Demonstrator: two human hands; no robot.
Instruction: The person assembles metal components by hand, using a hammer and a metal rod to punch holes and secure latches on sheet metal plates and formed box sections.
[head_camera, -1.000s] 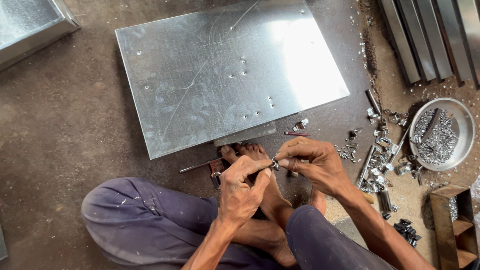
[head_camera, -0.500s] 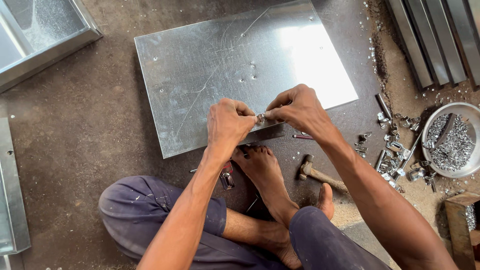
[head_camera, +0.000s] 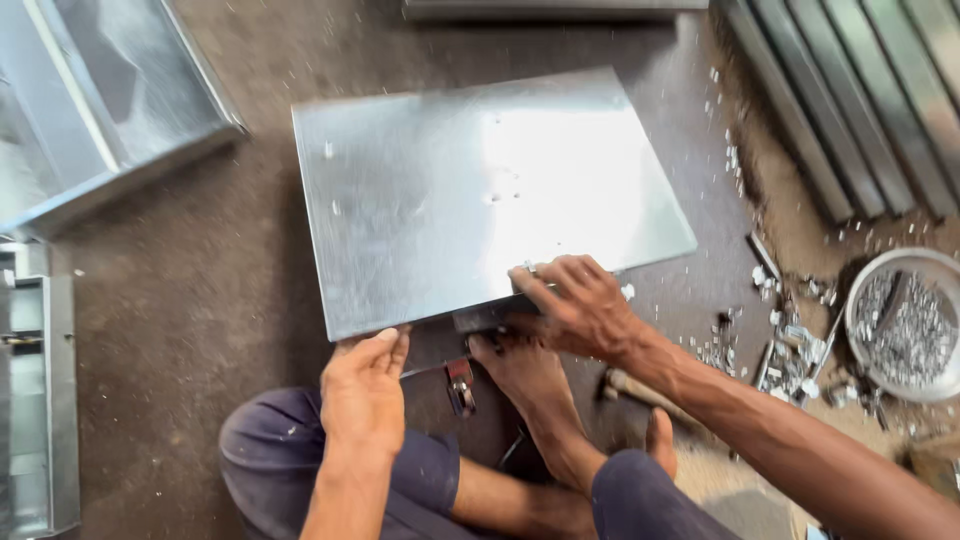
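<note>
A large flat sheet of galvanised metal (head_camera: 480, 190) lies on the dark floor (head_camera: 220, 300) in front of a person seated cross-legged, its near edge just beyond a bare foot (head_camera: 520, 375). The left hand (head_camera: 362, 392) is flat and released, fingers together, fingertips touching the sheet's near-left edge and holding nothing. The right hand (head_camera: 578, 305) rests on the near edge further right, fingers curled; a small pale piece shows at its fingertips, but whether it is pinched there cannot be told. Beside the foot lie a small clamp-like tool with a red part (head_camera: 460, 385) and a wooden-handled hammer (head_camera: 640, 390), partly hidden by the right forearm. At the right, a round metal bowl (head_camera: 858, 300) holds a heap of small silvery fasteners, too fine to tell apart, with one longer dark piece lying among them. More loose fasteners (head_camera: 790, 345) are strewn over the floor between bowl and sheet. Long folded metal channels (head_camera: 860, 110) lie side by side at the upper right, and open metal trays (head_camera: 90, 100) stand at the left, showing nothing inside
</note>
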